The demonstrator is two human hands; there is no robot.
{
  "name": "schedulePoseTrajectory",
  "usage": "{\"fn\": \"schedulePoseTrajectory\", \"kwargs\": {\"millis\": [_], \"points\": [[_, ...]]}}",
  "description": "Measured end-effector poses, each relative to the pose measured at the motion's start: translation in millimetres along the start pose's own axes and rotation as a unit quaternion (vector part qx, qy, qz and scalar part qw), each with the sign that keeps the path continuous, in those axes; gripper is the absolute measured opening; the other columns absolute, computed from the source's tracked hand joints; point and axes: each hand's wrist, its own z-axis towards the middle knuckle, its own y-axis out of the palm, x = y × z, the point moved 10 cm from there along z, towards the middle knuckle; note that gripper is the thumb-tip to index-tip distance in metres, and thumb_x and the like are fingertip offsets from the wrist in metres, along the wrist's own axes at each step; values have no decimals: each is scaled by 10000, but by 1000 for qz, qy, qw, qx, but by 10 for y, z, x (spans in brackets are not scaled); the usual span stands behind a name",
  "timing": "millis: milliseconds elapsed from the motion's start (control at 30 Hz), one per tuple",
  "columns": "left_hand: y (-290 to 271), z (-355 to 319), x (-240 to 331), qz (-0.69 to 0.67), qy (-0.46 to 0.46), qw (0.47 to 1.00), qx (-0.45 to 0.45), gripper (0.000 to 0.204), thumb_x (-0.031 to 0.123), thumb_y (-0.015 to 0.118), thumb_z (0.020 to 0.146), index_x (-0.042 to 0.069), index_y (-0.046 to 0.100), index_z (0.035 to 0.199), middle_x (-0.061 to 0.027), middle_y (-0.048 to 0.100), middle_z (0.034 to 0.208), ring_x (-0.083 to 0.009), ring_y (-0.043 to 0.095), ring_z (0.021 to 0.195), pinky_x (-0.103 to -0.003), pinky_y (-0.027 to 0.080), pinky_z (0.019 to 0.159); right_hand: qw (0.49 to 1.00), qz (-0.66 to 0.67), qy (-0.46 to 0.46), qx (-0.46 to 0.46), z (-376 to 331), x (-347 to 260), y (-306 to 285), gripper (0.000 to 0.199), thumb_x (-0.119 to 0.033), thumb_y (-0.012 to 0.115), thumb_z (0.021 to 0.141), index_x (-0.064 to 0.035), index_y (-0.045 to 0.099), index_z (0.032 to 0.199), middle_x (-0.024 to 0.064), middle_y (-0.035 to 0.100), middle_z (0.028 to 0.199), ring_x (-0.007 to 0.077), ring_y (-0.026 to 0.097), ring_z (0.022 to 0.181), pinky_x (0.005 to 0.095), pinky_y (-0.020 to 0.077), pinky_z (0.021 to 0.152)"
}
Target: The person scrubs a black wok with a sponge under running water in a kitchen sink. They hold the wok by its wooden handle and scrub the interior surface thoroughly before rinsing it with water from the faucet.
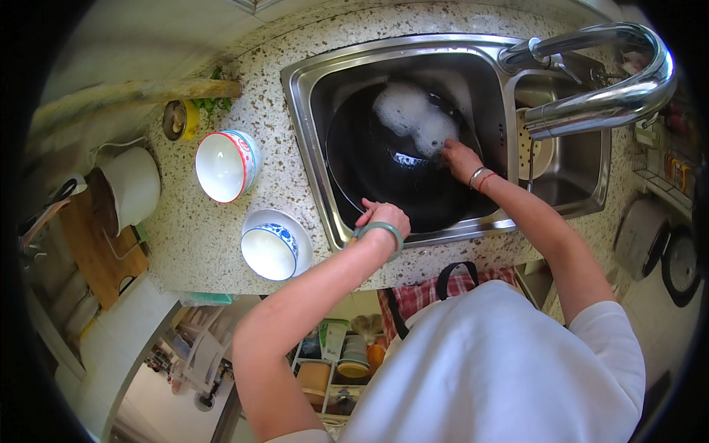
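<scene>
A large black wok (362, 173) fills the main basin of the steel sink (303, 111). White suds (406, 111) float in dark water toward its far side. My left hand (384, 221), with a green bangle at the wrist, is closed round the wok's handle (353, 241) at the basin's near left corner. Only a short bit of that handle shows. My right hand (461, 160) reaches into the wok at the right edge of the suds. Its fingers are bent and pressed together, and whatever they hold is hidden.
Left of the sink on the speckled counter (192, 251) stand a red-rimmed bowl (221, 168) and a blue-patterned bowl (269, 252) on a white dish. The chrome faucet (605, 107) arches over the smaller basin, which holds a cream strainer (543, 148). A yellow tape roll (181, 119) lies farther back.
</scene>
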Motion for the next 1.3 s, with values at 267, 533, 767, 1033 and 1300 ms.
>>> {"fn": "schedulePoseTrajectory", "kwargs": {"millis": [267,533,767,1033,1300], "points": [[-251,-255,309,-85,54,993,68,224,119,569,838,-19,684,971,-146,684,907,-348,700,784,-493,582,614,976,147,-132,-95,-288,-910,126,107,-15,667,709,-43,624,803,124,583,925,321,598,914,397,510,767],[-290,-242,340,-77,73,988,109,229,137,592,805,-37,655,941,-189,703,816,-352,704,743,-481,576,632,998,-6,-56,-5,54,-436,240,117,-43,630,737,-39,608,853,149,580,976,349,606,887,426,523,751],[-306,-274,380,-17,67,989,134,272,167,590,819,-26,645,1003,-188,705,849,-345,699,790,-546,546,700,997,37,-60,-23,132,-466,187,79,-49,630,753,-28,621,828,157,567,944,330,591,894,410,506,766],[-266,-276,308,-123,51,985,113,389,132,550,834,-51,586,1176,-265,680,939,-461,665,878,-593,535,725,951,289,-65,-88,-79,-1352,261,86,-35,698,726,-54,624,765,114,575,886,305,604,862,366,498,759],[-293,-278,315,-127,16,981,145,375,140,552,826,-53,596,1144,-328,654,963,-488,652,900,-587,534,745,994,94,15,46,526,-406,169,122,29,642,729,-37,610,827,140,582,919,336,604,845,400,515,739]]}}
